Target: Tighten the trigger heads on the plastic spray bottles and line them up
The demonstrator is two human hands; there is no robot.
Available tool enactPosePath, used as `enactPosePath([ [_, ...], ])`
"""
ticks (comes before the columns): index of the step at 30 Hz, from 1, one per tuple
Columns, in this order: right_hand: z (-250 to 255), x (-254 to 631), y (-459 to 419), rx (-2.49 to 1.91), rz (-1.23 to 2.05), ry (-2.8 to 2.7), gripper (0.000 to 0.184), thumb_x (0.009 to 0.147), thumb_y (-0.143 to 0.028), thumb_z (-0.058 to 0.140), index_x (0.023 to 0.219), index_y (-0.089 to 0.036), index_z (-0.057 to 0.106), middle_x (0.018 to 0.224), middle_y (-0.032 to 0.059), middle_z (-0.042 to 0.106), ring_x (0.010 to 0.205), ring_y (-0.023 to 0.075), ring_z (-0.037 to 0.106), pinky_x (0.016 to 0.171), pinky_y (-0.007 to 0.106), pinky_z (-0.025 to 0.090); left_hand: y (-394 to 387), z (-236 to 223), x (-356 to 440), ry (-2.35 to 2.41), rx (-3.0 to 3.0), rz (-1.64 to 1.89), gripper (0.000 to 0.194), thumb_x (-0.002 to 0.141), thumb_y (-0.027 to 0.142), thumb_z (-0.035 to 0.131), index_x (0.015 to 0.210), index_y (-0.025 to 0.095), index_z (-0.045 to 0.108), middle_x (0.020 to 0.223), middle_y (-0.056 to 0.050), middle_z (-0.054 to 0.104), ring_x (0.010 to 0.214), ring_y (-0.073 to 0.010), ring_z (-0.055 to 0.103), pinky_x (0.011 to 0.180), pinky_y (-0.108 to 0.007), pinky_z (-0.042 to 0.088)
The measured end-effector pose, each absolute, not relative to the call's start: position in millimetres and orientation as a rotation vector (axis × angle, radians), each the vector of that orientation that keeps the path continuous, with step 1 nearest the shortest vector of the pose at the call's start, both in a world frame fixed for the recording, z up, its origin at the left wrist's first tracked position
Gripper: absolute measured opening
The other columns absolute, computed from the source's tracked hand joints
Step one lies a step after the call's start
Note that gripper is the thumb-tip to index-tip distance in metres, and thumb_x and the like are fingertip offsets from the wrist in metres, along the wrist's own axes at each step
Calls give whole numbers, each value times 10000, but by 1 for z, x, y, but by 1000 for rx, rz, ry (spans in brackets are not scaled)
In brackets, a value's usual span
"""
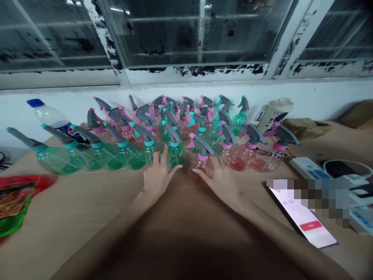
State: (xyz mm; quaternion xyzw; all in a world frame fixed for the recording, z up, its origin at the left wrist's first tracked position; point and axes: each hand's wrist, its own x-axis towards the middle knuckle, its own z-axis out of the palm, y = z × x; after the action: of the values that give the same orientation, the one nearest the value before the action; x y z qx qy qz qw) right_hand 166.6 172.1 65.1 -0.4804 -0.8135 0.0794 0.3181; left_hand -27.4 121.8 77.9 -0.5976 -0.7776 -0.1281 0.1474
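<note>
My left hand [157, 175] is at the front row, its fingers along the left side of a green spray bottle [176, 155] and its thumb across the front. This bottle has a grey trigger head with a turquoise collar. Just to the right, my right hand [223, 181] grips a pink spray bottle [200, 168] with a pink collar, thumb in front and fingers at the right side. Both bottles stand upright on the table [116, 217]. More green bottles [132, 157] line up to the left, and pink bottles [237, 157] to the right.
Behind the front row stand several mixed pink and green spray bottles, close to the wall. A Pepsi bottle [52, 116] is at the back left, a red snack bag [20, 198] at the left. On the right lie a lit phone [311, 225], a power strip [309, 169] and a cup [275, 112].
</note>
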Motion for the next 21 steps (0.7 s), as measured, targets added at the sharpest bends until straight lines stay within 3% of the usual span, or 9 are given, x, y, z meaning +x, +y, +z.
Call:
enactPosePath([
  [3,65,181,150,-1270,187,-2180,516,799,-598,483,1006,-128,537,902,151,651,670,304,663,493,372,488,96,74,-23,-2262,-1803,-460,668,858,625,378,1373,204,317,1216,-129,507,885,-284,636,601,-339,524],
  [6,63,195,130,-1251,171,-2194,500,806,-615,456,946,-141,535,835,115,641,584,254,651,452,334,472,69,64,-15,-2276,-2087,-602,600,870,595,390,1351,242,328,1247,-102,493,1011,-280,596,763,-391,515],
  [10,57,207,106,-1249,133,-2138,488,787,-624,481,953,-168,532,815,72,600,546,199,623,466,311,481,48,47,5,-2308,-2464,-753,801,749,588,596,1396,286,231,1356,-109,403,1232,-317,418,943,-464,411],
  [13,56,213,88,-1251,134,-2138,474,769,-629,505,909,-177,536,756,44,573,517,173,597,444,287,468,46,37,22,-2241,-2605,-912,916,673,524,706,1404,294,205,1349,-113,410,1234,-324,403,962,-492,379],
  [17,62,226,75,-1246,135,-2156,469,740,-623,551,897,-181,550,757,54,586,620,218,620,473,312,468,49,29,38,-2063,-2739,-1045,854,666,464,738,1361,258,286,1262,-119,484,1152,-315,463,944,-506,370],
  [21,73,243,78,-1161,329,-2155,406,682,-556,661,853,-200,564,791,55,598,769,255,608,610,376,495,47,26,46,-1963,-2826,-1082,883,618,551,742,1326,230,322,1207,-109,523,1103,-301,487,923,-483,379],
])
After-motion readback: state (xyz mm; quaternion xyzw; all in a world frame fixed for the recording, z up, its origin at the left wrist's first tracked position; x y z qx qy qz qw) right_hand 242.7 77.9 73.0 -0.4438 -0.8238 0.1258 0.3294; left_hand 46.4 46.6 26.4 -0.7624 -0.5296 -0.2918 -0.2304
